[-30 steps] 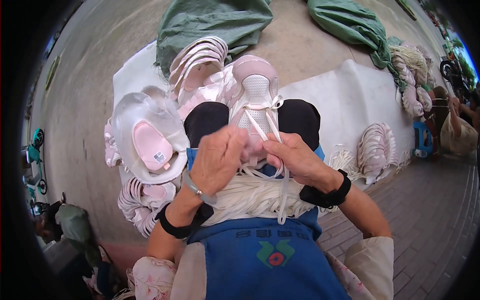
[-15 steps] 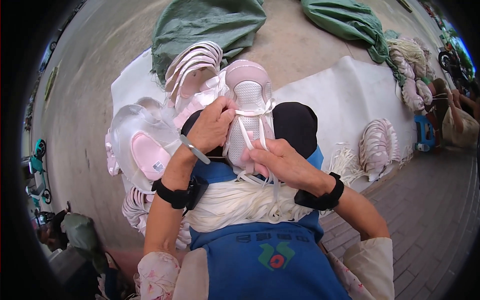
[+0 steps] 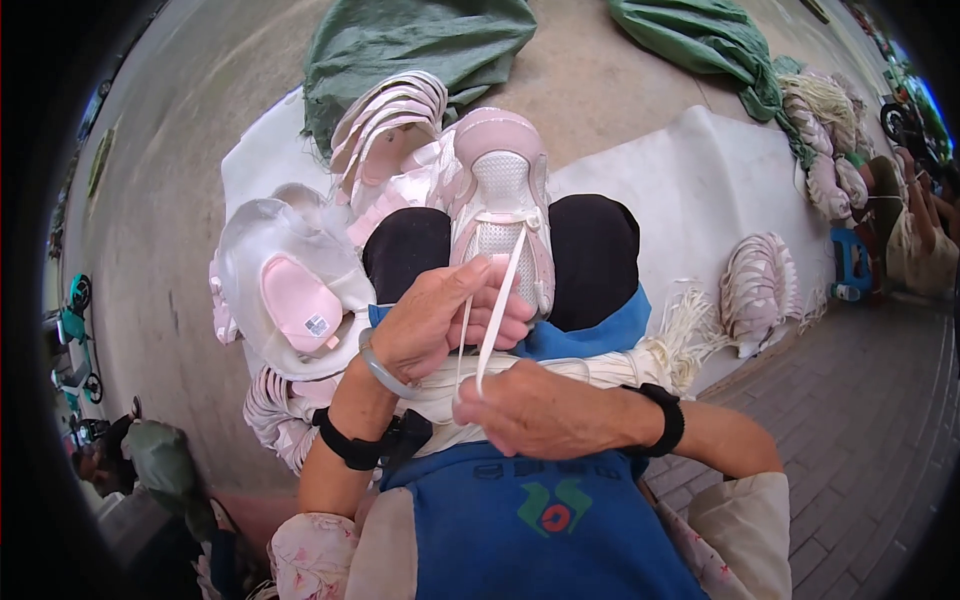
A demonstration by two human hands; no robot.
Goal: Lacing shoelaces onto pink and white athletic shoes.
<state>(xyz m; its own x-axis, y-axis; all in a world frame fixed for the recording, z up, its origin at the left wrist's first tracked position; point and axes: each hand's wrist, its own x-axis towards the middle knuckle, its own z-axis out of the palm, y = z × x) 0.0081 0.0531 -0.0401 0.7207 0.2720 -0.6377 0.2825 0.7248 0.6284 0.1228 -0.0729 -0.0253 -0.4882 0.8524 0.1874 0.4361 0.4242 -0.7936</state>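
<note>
I see a pale pink mesh-topped sports shoe [image 3: 500, 200] lying across my knees, toe pointing away from me, resting between the two black trouser legs [image 3: 595, 255]. My left hand [image 3: 440, 320] sits just below the shoe's tongue, its fingers curled around one strand of the flat white shoelace [image 3: 497, 305]. My right hand [image 3: 545, 410] is lower, over the lap, closed in a pinch on the lace's lower ends, so both strands run taut from the shoe's upper eyelets down to it. A heap of loose white laces [image 3: 560, 375] lies across the blue apron [image 3: 530, 520] beneath both hands.

The risks, as I judge them: the lace looks flat and slick, so a hard pull could drag it out of the pinch or yank an end back through an eyelet. The shoe only rests on the knees, and a sideways tug could roll it off toward the stack of pink shoe uppers [image 3: 385, 125] on the white sheet [image 3: 700, 170]. A lace end could also tangle in the loose heap underneath.
</note>
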